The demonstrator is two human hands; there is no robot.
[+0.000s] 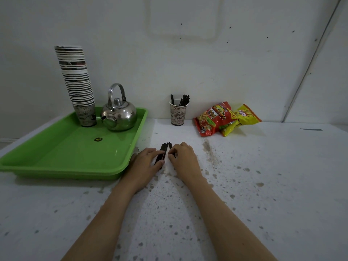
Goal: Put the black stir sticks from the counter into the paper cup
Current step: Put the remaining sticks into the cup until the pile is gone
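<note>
At the far left a shallow green plastic tray (62,147) sits on the speckled white worktop (263,185), carrying a tall stack of printed paper cups (79,87) and, just beside it, a shiny round steel kettle (119,114). Right of the tray's near corner, the left hand (146,162) lies flat with its fingers (159,153) pressed on a small bundle of thin black stir sticks (164,150) lying on the worktop; its grip is loose, not clamped. The right hand (183,157) meets the bundle from the other side, fingers curled against the sticks, grip partly drawn together. Farther back by the wall stands a printed paper cup (178,114) holding several upright black sticks. Right of it lie a red snack bag (213,117) and a yellow snack bag (243,116), touching.
</note>
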